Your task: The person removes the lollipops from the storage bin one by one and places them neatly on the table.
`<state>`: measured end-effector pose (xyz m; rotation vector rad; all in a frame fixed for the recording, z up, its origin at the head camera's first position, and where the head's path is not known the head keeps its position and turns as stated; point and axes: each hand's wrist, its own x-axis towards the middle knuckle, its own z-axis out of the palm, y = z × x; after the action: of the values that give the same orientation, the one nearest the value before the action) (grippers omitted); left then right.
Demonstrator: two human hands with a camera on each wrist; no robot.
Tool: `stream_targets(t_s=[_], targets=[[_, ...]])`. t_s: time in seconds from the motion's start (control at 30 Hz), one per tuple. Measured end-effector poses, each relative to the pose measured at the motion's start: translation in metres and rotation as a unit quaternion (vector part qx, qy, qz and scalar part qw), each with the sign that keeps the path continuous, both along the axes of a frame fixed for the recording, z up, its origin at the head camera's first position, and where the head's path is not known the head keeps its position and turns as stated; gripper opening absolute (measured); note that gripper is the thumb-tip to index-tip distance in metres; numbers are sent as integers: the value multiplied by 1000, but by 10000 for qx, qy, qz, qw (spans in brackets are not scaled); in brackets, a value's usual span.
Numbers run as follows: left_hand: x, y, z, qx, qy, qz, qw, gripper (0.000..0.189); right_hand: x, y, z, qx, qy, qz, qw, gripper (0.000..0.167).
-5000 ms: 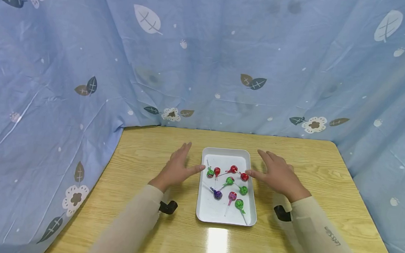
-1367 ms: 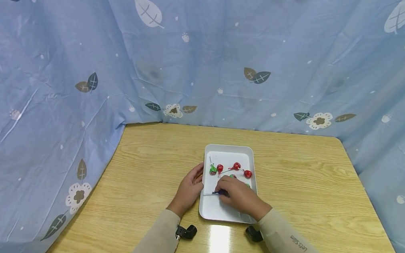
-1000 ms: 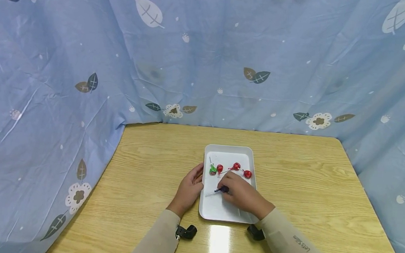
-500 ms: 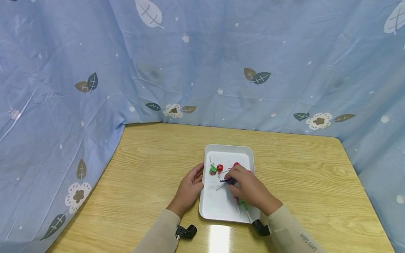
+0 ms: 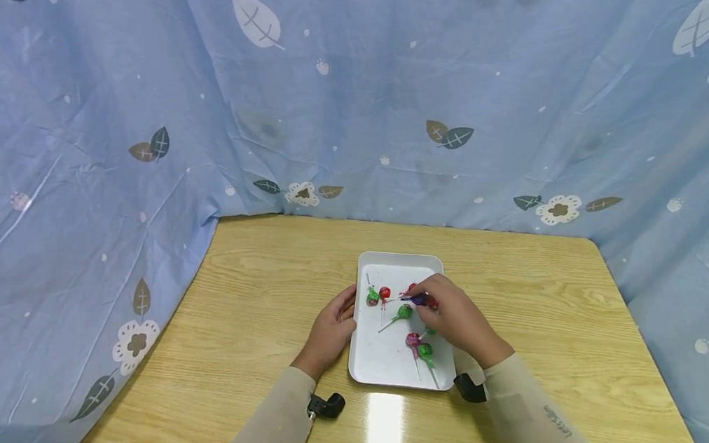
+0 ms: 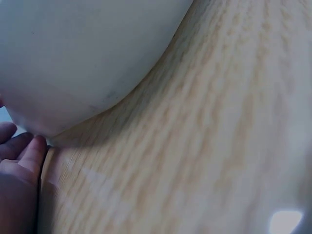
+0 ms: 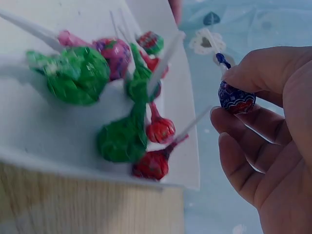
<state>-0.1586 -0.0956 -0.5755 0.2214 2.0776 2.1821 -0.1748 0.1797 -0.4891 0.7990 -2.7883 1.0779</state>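
My right hand (image 5: 463,319) pinches a dark blue-purple lollipop (image 7: 236,99) by its wrapped head, between thumb and fingers. The white stick points left in the head view. It is over the upper right part of a white rectangular tray (image 5: 379,371). Against the tray's left wall rests my left hand (image 5: 331,328), its thumb and fingertips right at the rim. Inside lie a green lollipop (image 5: 372,298) and a red lollipop (image 5: 385,293) at upper left, a green lollipop (image 5: 405,312) mid-tray, and a pink-purple lollipop (image 5: 413,340) beside a green lollipop (image 5: 424,352) lower down. Further red ones are partly hidden by my right hand.
The tray stands on a light wooden table (image 5: 275,264). A blue patterned curtain (image 5: 352,109) hangs behind the table and along its sides. Black wrist cameras (image 5: 327,405) sit at both sleeves, the right one close to the tray's lower right corner.
Since 5.0 s ago, my left hand has come to the tray's side and my right hand has taken the purple lollipop. Over the last second it has carried it up and right, uncovering lollipops below.
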Motion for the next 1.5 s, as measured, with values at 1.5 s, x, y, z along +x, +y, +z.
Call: stream_targets(t_s=[1.5], targets=[[-1,1,1,50,59,-109,9999,75,-23,89,-21,-11,-154,-1508,9884,17]])
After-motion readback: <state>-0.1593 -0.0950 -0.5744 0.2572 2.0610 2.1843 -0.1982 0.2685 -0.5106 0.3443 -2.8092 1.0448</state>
